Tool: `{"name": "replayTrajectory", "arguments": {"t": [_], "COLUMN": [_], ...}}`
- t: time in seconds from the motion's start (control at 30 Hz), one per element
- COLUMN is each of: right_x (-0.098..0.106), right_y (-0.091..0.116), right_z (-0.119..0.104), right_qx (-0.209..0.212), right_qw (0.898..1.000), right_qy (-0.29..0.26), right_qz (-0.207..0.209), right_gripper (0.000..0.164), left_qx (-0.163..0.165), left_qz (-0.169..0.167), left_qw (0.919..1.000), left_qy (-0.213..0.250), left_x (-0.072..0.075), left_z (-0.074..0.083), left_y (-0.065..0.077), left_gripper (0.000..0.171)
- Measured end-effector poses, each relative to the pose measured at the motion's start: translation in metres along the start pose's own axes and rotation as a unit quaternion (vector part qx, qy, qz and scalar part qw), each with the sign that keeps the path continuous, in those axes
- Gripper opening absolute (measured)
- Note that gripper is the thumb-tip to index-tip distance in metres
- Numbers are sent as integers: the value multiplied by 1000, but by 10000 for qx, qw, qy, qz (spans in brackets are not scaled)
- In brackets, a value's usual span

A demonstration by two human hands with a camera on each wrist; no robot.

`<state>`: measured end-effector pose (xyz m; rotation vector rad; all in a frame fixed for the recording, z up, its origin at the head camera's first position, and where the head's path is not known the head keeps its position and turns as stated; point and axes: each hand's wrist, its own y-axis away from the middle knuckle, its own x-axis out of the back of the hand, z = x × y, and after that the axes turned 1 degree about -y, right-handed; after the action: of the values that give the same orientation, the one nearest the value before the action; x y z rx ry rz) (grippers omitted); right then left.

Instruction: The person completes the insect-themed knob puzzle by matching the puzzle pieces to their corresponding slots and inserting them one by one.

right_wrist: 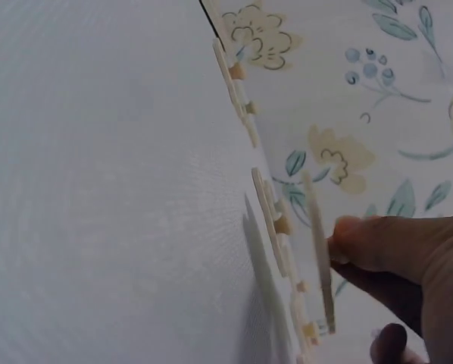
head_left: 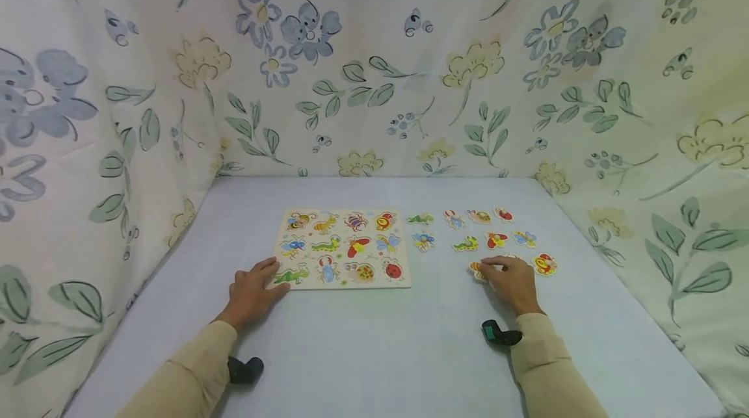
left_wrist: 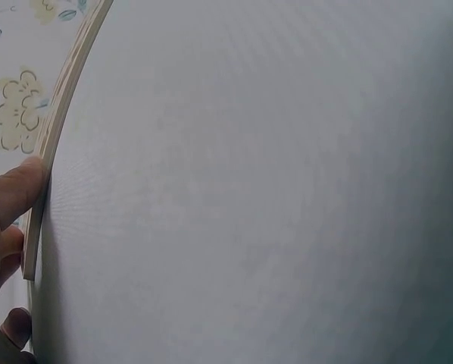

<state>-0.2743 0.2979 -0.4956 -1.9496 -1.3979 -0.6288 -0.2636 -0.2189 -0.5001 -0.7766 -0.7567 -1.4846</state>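
A wooden insect puzzle board (head_left: 374, 285) lies flat on the table, with several rows of printed bugs. My left hand (head_left: 251, 292) grips its near left corner. In the left wrist view the thumb (left_wrist: 18, 189) presses the board's edge (left_wrist: 60, 114), with fingers behind it. To the right, my right hand (head_left: 512, 283) pinches an orange-striped insect puzzle piece (head_left: 476, 270) between thumb and fingertips. The right wrist view shows this piece (right_wrist: 321, 258) edge-on, raised off the table. Part of another piece peeks out behind the right hand.
Several loose pieces lie right of the board, among them a green grasshopper (head_left: 420, 218), a caterpillar (head_left: 465, 244), a ladybug (head_left: 503, 214) and a red-and-yellow bug (head_left: 545, 265). Floral cloth (head_left: 363, 112) walls in the white table (head_left: 363, 353) at the back and sides.
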Motion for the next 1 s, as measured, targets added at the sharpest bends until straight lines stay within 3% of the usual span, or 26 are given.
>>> {"name": "replayTrajectory", "arguments": {"t": [0.1,0.23,0.53,1.0], "right_x": [2,5,10,-8], "right_y": [-1,-5,-13,-34], "right_z": [-8,-21,-61,-135], "right_qx": [47,455,864,2036], "right_qw": [9994,9970,9910,9656], "right_qy": [-218,-324,-756,-1388], "right_qz": [258,539,693,830], "right_gripper": [18,18,18,13], "left_qx": [12,25,87,35], "left_qz": [45,66,132,199], "left_qw": [10000,10000,9998,9998], "left_qy": [-16,31,72,-13], "left_x": [0,1,-4,-5], "left_z": [-2,-2,-1,-1], "left_y": [0,0,2,1], "left_gripper": [67,67,67,65]}}
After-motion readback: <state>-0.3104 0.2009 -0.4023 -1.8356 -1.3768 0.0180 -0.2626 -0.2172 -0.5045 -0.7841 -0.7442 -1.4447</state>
